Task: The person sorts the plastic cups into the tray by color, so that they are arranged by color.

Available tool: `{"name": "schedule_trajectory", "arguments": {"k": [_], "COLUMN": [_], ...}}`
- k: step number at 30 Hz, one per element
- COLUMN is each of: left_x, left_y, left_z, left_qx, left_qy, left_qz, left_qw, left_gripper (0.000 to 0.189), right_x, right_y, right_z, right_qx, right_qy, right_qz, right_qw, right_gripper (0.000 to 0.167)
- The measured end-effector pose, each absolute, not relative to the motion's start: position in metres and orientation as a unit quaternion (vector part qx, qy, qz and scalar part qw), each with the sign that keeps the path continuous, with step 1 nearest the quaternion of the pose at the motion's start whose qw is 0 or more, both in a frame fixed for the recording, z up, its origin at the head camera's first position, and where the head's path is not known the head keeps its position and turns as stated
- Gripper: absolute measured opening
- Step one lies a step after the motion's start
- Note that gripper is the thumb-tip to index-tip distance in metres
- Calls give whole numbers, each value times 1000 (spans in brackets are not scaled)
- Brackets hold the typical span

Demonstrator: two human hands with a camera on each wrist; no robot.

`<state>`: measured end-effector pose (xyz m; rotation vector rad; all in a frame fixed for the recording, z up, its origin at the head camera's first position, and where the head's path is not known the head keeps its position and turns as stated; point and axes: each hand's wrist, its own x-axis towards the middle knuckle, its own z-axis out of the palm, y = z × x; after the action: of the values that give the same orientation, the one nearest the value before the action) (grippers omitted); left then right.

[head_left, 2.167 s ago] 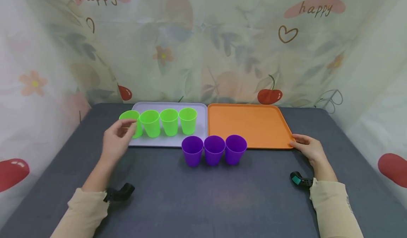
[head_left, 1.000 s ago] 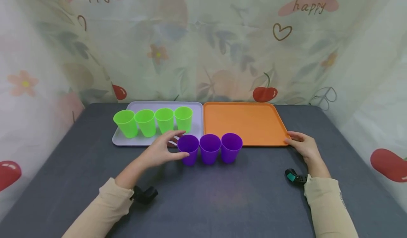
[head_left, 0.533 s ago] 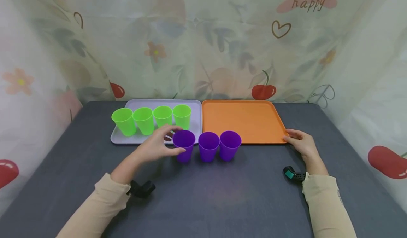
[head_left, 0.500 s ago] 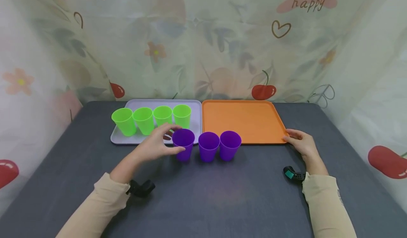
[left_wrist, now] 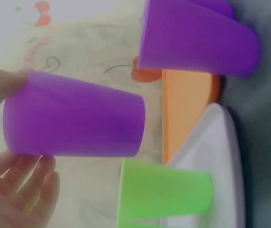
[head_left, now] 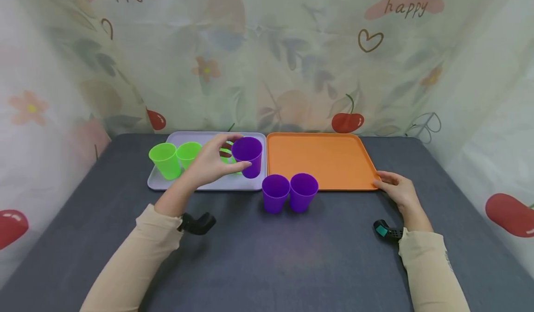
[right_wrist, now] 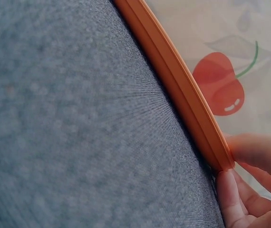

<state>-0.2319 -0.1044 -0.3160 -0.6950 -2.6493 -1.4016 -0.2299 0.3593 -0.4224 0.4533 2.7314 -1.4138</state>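
Observation:
My left hand (head_left: 212,161) grips a purple cup (left_wrist: 73,116) by its sides near the rim, thumb on one side and fingers on the other. In the head view this cup is held upright above the lavender tray (head_left: 250,184), hiding part of the green cups behind it. Two more purple cups (head_left: 275,194) stand side by side on the table, just in front of the orange tray (head_left: 321,161). At that tray's front right corner, my right hand (head_left: 398,189) pinches the rim (right_wrist: 216,147) between thumb and fingers.
Several green cups (head_left: 165,161) stand in a row on the lavender tray; the right ones are partly hidden by my left hand. Both trays lie edge to edge at the back of the dark table (head_left: 292,261). A patterned curtain (head_left: 267,71) hangs behind.
My left hand came from the leftmost green cup to the left purple cup, took hold of it and lifted it up and back over the lavender tray. My right hand stays at the orange tray's corner.

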Motion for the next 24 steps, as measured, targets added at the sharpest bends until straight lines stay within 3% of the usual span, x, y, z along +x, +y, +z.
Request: {"name": "schedule_trajectory", "arguments": {"k": [24], "left_x": [-294], "left_y": [-34], "left_z": [-324], "left_qx": [-224], "left_qy": [-854], "left_qz": [-467], "left_qw": [-46], "left_gripper": [68], "right_x": [-228], "right_y": [359], "right_z": [-423], "right_qx": [136], "right_qy": [882], "right_qz": [-451], "right_qw": [0], "right_gripper": [63]}}
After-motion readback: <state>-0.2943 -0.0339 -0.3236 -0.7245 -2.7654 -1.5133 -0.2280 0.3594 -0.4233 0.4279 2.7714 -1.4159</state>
